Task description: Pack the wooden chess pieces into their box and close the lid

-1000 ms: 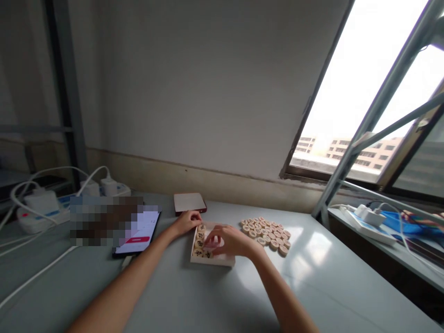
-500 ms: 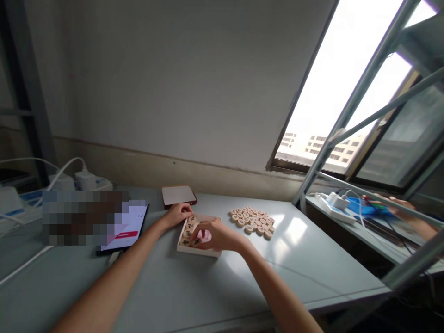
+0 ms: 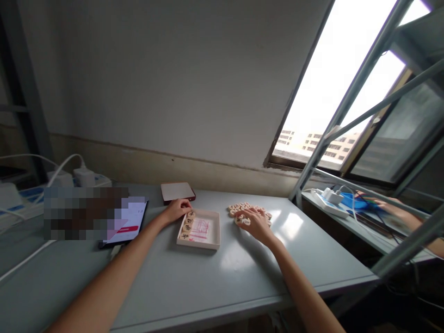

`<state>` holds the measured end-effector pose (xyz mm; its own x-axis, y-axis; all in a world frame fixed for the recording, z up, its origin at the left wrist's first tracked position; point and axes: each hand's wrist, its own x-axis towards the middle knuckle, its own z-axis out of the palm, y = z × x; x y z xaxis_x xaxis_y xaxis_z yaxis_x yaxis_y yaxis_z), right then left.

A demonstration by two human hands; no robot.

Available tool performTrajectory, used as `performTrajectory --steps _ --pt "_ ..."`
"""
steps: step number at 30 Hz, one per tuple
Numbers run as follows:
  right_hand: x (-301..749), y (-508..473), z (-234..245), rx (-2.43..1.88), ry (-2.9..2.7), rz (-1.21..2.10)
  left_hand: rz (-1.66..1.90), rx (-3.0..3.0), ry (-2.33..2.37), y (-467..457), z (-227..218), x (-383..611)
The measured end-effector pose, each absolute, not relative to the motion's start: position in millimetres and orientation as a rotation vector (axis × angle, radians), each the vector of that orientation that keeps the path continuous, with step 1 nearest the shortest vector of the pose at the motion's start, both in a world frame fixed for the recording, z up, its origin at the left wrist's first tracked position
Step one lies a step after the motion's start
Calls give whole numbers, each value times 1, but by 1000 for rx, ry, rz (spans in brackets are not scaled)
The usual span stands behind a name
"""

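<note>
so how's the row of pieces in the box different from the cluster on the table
The row sits inside the box, while the cluster lies on the table. The row is four pieces in a single line along the left wall; the cluster is a broad patch of many more. The right hand covers part of the cluster, while the row's faces show. Both are made of pale, round pieces.

left hand (image 3: 178, 210) at box (image 3: 198, 244) corner | 4 discs (image 3: 187, 228) inside | right hand (image 3: 255, 224) over disc pile (image 3: 240, 206)
</note>
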<state>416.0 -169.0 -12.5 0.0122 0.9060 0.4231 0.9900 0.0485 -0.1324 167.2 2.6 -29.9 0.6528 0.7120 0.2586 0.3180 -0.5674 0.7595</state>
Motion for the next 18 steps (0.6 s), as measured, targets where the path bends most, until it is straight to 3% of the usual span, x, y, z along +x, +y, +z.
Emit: performTrajectory --steps 18 --pt "434 -175 -24 -2193 -1721 -423 725 2194 801 3 -29 167"
